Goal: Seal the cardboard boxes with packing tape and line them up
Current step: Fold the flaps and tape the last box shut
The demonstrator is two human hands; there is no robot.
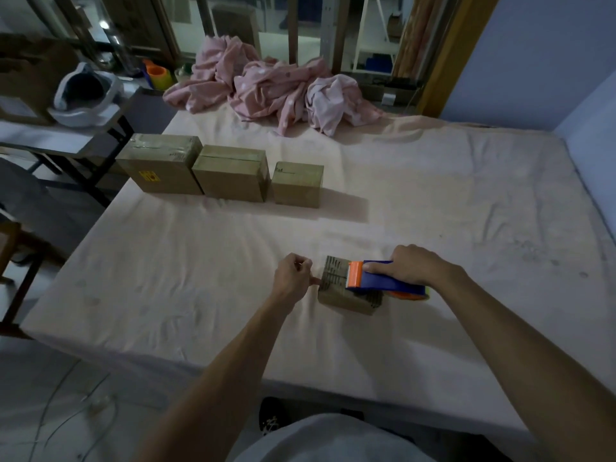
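A small cardboard box [336,288] lies on the pink-sheeted bed near me. On its top rests a blue and orange tape dispenser [376,278], gripped by my right hand [413,265]. My left hand [293,275] is curled at the box's left side, with a fingertip touching that edge. Three taped cardboard boxes stand in a row farther back on the left: a large one [160,168], a middle one [231,173] and a smaller one [297,184].
A crumpled pink blanket [273,91] lies at the bed's far edge. Left of the bed stands a table [40,138] with a white helmet-like object [86,95] on it. A blue wall [583,135] borders the right side. Cables lie on the floor at lower left.
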